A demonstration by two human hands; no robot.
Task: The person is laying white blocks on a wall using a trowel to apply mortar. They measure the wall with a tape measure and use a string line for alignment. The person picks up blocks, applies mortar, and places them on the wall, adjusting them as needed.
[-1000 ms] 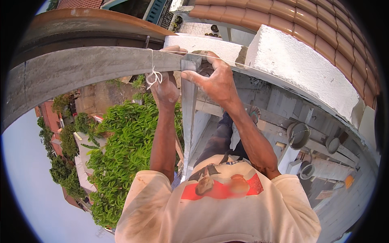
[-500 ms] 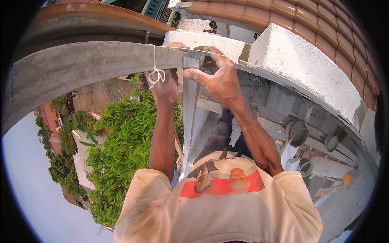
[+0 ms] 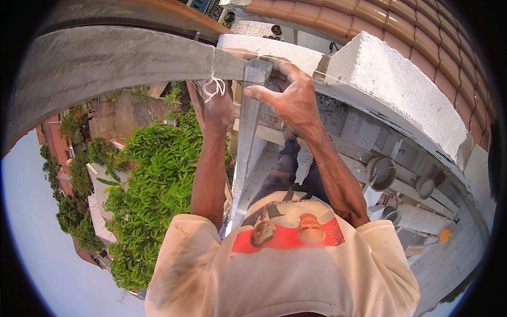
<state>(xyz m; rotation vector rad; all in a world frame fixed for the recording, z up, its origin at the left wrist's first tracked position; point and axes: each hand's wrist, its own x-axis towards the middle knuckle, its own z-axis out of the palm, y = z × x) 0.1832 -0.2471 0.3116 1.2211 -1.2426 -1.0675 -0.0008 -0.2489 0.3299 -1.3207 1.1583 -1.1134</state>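
Note:
A long grey board [image 3: 137, 53] comes in from the left and ends against the top of an upright grey rectangular bar [image 3: 246, 134]. My left hand [image 3: 219, 108] grips the board near that end, its palm below and its fingertips showing beyond the far edge. A white string [image 3: 215, 87] is tied round the board in a loose bow, just in front of this hand. My right hand [image 3: 297, 103] is closed round the bar's top, thumb on the near side and fingers on the far side. The fingers' inner parts are partly hidden.
White rough blocks [image 3: 396, 87] line the wall top at right, with a taut string across them. Brown roof tiles [image 3: 380, 21] lie beyond. Far below are buckets [image 3: 382, 173] and planks at right, and a leafy green tree [image 3: 150, 201] at left.
The view has shifted slightly, so the board's left part sits higher in the picture. Both hands keep their holds at the joint, with little visible movement against the board and bar.

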